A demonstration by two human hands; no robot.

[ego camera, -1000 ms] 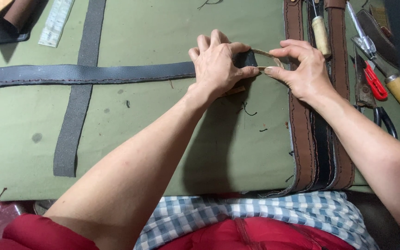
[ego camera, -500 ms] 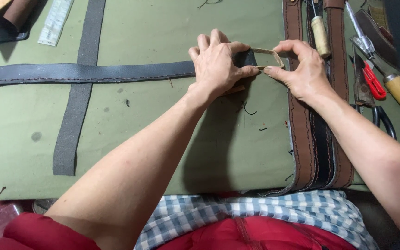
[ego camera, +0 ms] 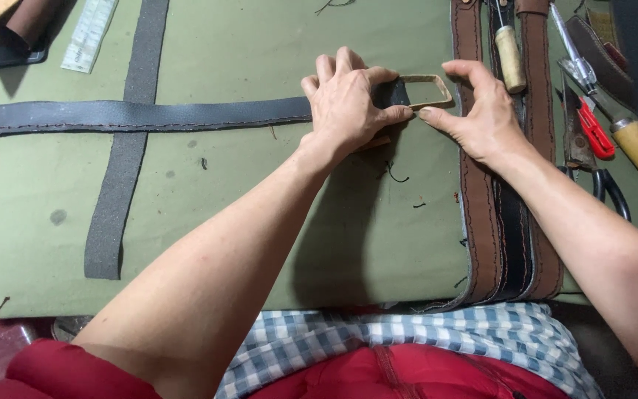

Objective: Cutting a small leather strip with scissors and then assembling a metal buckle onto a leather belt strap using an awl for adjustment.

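A long dark grey leather strap (ego camera: 134,115) with stitched edges lies across the green mat (ego camera: 260,222), running left to right. My left hand (ego camera: 348,103) presses flat on the strap's right end. A rectangular brass-coloured buckle frame (ego camera: 426,90) sits at that end, with the strap tip passing into it. My right hand (ego camera: 481,114) pinches the buckle frame between thumb and fingers from the right side.
A second grey strap (ego camera: 123,148) lies crosswise under the first. Brown and black belts (ego camera: 507,222) lie lengthwise at the right. Beyond them are a wooden-handled awl (ego camera: 509,55), red-handled pliers (ego camera: 592,125) and black scissors (ego camera: 607,188). A clear ruler (ego camera: 88,33) is at top left.
My right hand has shifted slightly on the buckle frame, which now shows more plainly past the left fingers. My left hand stays pressed on the strap end.
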